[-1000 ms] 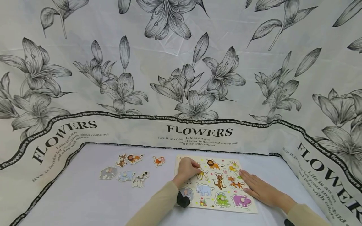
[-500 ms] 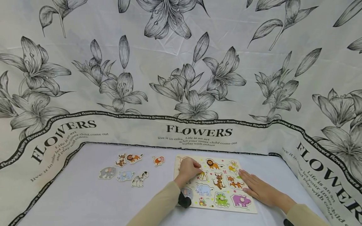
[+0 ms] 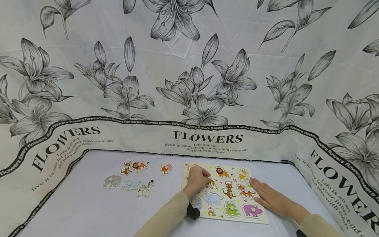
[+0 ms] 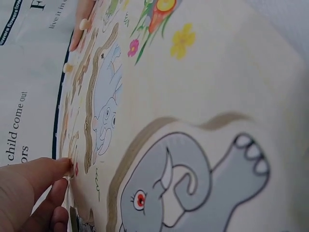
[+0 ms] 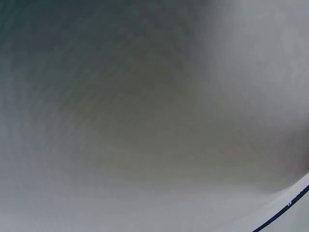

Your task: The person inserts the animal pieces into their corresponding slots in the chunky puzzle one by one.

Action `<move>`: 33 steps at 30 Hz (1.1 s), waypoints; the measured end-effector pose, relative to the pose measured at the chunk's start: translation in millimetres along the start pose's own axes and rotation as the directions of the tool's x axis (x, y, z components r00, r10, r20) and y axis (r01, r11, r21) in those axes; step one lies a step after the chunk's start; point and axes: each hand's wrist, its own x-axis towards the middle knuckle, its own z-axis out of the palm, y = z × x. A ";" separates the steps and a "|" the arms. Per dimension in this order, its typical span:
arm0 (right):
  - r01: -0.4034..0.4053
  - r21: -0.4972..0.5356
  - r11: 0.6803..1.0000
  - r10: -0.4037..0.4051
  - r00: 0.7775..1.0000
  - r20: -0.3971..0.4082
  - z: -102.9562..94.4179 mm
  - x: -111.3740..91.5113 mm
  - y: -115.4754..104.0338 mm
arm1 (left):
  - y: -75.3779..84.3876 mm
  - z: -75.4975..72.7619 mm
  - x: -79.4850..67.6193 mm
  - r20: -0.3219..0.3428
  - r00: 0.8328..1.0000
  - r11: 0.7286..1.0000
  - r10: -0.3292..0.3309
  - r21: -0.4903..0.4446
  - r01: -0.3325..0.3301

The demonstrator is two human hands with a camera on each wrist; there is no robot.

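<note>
On the right of the table lies a wooden animal puzzle board. My left hand reaches over its left side, thumb and fingertips pinching at the giraffe puzzle piece, which lies at its picture on the board; the knob is hidden by the fingers. In the left wrist view, the left hand is low over the board beyond the grey elephant recess. My right hand rests with straight fingers on the board's right edge. The right wrist view is blurred and shows mostly cloth.
Left of the board lie loose pieces: a monkey, a zebra, a light-blue animal, an elephant, a lion and a kangaroo. A flower-printed cloth stands behind the table.
My left hand has shifted slightly with its fingertips staying at the giraffe piece, and the board has moved a little to the left. The right hand keeps its place on the board's edge.
</note>
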 end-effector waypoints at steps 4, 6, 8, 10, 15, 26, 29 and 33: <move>-0.012 0.015 1.000 0.012 1.000 0.027 -0.1 0.6 -0.3 | -0.4 -1.7 -0.6 0.007 1.000 1.000 0.021 0.004 -0.021; -0.017 0.024 1.000 0.016 0.999 0.035 -0.5 0.6 -0.6 | -0.4 -2.9 -0.9 0.017 0.999 0.999 0.034 0.011 -0.034; -0.019 0.025 1.000 0.018 0.999 0.038 -0.7 0.6 -0.7 | 0.0 -4.8 -1.6 0.032 0.999 0.999 0.045 0.013 -0.045; -0.016 0.026 1.000 0.015 0.999 0.034 -0.9 0.5 -0.6 | 0.0 -7.0 -2.2 0.050 0.997 0.998 0.050 0.019 -0.051; 0.005 0.007 1.000 -0.005 1.000 0.016 -0.9 0.3 -0.1 | 0.1 -13.7 -4.0 0.119 0.992 0.999 0.050 0.011 -0.051; 0.028 -0.008 1.000 -0.028 1.000 -0.005 -0.3 -0.6 0.8 | -0.7 -31.4 -14.6 0.309 0.949 0.998 0.059 -0.050 -0.046; 0.033 -0.010 0.999 -0.033 0.999 -0.002 0.2 -0.3 0.5 | -4.5 -33.5 -17.7 0.300 0.949 0.994 0.094 -0.076 -0.075; 0.030 -0.009 1.000 -0.030 1.000 0.000 -0.2 0.3 -0.7 | -9.3 -38.4 -19.9 0.270 0.953 0.989 0.134 -0.094 -0.113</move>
